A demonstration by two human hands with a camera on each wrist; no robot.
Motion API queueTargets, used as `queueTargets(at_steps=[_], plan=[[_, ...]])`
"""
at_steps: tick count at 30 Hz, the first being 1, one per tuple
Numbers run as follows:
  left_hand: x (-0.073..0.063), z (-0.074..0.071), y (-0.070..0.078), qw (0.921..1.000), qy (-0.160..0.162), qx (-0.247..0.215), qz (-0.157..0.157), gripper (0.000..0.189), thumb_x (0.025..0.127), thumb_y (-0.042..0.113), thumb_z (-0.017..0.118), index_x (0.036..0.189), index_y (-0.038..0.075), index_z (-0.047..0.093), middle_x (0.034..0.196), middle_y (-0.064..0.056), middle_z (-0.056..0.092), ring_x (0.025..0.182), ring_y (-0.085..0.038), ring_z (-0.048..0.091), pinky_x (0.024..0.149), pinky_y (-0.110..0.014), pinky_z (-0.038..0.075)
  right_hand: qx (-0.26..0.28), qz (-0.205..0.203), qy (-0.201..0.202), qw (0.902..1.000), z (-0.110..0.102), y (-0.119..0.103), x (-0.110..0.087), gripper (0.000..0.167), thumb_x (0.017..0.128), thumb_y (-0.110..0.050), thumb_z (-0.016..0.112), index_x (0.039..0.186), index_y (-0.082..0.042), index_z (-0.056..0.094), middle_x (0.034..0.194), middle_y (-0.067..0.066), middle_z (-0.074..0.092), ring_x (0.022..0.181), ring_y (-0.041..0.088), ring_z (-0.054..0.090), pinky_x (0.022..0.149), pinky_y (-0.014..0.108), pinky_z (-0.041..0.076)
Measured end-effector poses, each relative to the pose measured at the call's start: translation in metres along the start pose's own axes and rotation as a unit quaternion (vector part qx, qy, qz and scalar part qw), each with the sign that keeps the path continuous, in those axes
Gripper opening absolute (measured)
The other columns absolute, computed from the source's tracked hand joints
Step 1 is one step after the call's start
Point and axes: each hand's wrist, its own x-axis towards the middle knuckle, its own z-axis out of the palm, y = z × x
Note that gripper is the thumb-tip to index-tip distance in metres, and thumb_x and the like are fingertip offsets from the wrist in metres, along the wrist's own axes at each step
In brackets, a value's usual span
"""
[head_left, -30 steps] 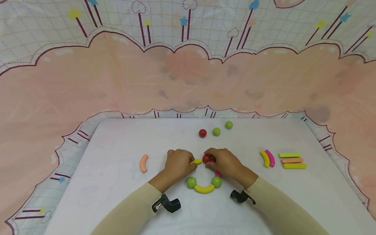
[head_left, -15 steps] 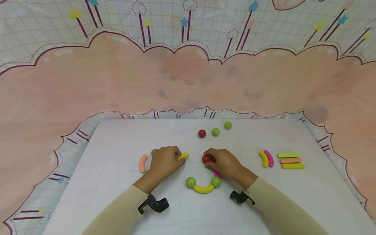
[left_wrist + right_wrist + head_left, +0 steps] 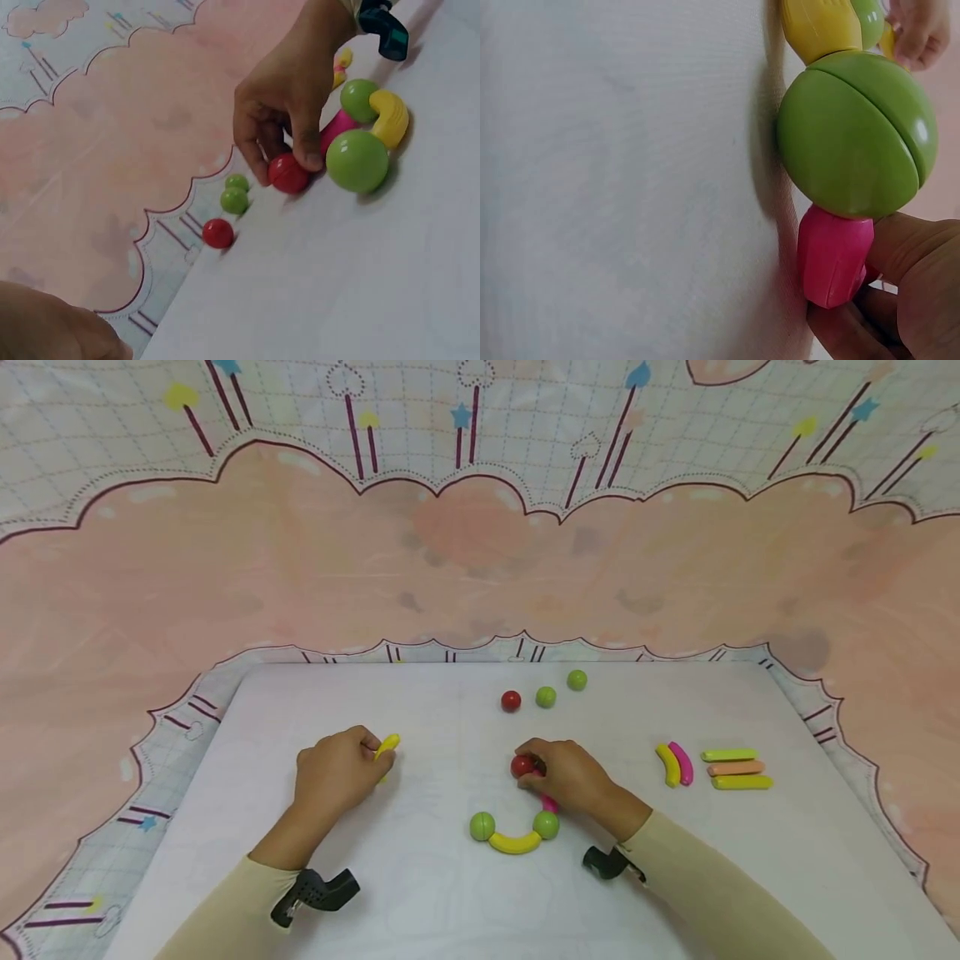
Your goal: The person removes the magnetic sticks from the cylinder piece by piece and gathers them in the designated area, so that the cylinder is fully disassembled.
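My left hand (image 3: 337, 777) pinches a yellow curved stick (image 3: 387, 744) over the left side of the white table, away from the chain of toy pieces. With thumb and fingers, my right hand (image 3: 573, 777) holds a red ball (image 3: 522, 766) at the chain's far end. A pink curved stick (image 3: 832, 259) runs from under this hand to a green ball (image 3: 855, 135). From there a yellow curved stick (image 3: 515, 843) leads to a second green ball (image 3: 482, 826). In the left wrist view the red ball (image 3: 289, 174) sits between thumb and fingers, low over the table.
Loose at the back are a red ball (image 3: 511, 700) and two green balls (image 3: 546, 697). To the right lie yellow and pink curved sticks (image 3: 680, 763) and several straight sticks (image 3: 737, 768). A patterned cloth (image 3: 450, 568) surrounds the white tabletop (image 3: 465, 910).
My left hand has drawn left, away from the chain, carrying the yellow curved stick, and now covers where an orange curved stick lay. My right hand stays on the red ball.
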Motion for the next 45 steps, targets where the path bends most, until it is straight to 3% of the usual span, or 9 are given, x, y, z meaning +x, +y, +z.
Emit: queueTargets(at_steps=[4,9,19,27,36,42,45], plan=[[-0.005,-0.009,-0.015,0.9993,-0.021,0.008,-0.028,0.033,0.093,0.035,0.067,0.106,0.005,0.07,0.068,0.009,0.067,0.069,-0.017,0.064,0.076,-0.053,0.04,-0.005,0.001,-0.002,1.0,0.0,-0.001,0.0,0.046,0.083,-0.026,0.088,0.124,-0.017,0.07,0.098,-0.004,0.071,0.086,0.013,0.06,0.081,0.032,0.053],[-0.01,-0.015,-0.03,0.9972,-0.03,0.037,-0.057,0.039,0.093,0.043,0.066,0.103,0.005,0.07,0.08,0.001,0.071,0.071,-0.021,0.062,0.074,-0.054,0.041,-0.009,0.004,-0.005,0.9999,0.001,0.0,0.0,0.047,0.083,-0.027,0.088,0.125,-0.018,0.07,0.098,-0.004,0.071,0.086,0.013,0.059,0.081,0.031,0.053],[-0.015,-0.011,-0.052,0.9915,-0.062,0.064,-0.095,0.04,0.092,0.042,0.062,0.104,0.004,0.069,0.079,-0.004,0.068,0.074,-0.026,0.062,0.078,-0.061,0.038,-0.01,0.006,-0.005,0.9999,0.001,0.0,0.0,0.047,0.082,-0.027,0.088,0.125,-0.018,0.07,0.098,-0.004,0.071,0.085,0.013,0.059,0.081,0.032,0.053],[-0.015,-0.005,-0.055,0.9909,-0.071,0.062,-0.096,0.043,0.095,0.044,0.062,0.106,0.003,0.07,0.076,-0.001,0.067,0.076,-0.028,0.063,0.08,-0.065,0.038,-0.006,0.012,-0.009,0.9999,0.001,-0.001,0.0,0.048,0.082,-0.026,0.088,0.125,-0.017,0.07,0.098,-0.004,0.07,0.086,0.013,0.059,0.08,0.03,0.053],[-0.017,-0.002,-0.054,0.9924,-0.055,0.06,-0.093,0.039,0.096,0.04,0.059,0.104,0.004,0.073,0.087,-0.01,0.072,0.079,-0.032,0.065,0.075,-0.064,0.039,-0.005,0.009,-0.006,0.9999,0.001,0.0,0.0,0.047,0.082,-0.025,0.088,0.125,-0.017,0.07,0.097,-0.004,0.07,0.084,0.012,0.059,0.079,0.03,0.053],[-0.018,-0.001,-0.052,0.9936,-0.043,0.054,-0.09,0.039,0.097,0.037,0.062,0.101,0.0,0.072,0.078,-0.007,0.069,0.072,-0.03,0.063,0.075,-0.065,0.039,-0.005,0.009,-0.006,0.9999,0.0,0.0,0.0,0.047,0.082,-0.025,0.088,0.125,-0.018,0.07,0.097,-0.004,0.07,0.084,0.012,0.059,0.079,0.03,0.053],[-0.018,0.0,-0.05,0.994,-0.031,0.058,-0.087,0.041,0.098,0.037,0.062,0.104,-0.003,0.071,0.073,-0.006,0.068,0.072,-0.032,0.063,0.082,-0.071,0.035,-0.006,0.009,-0.007,0.9999,0.0,0.0,0.0,0.048,0.082,-0.026,0.088,0.126,-0.018,0.069,0.098,-0.004,0.07,0.084,0.013,0.059,0.079,0.03,0.053]])
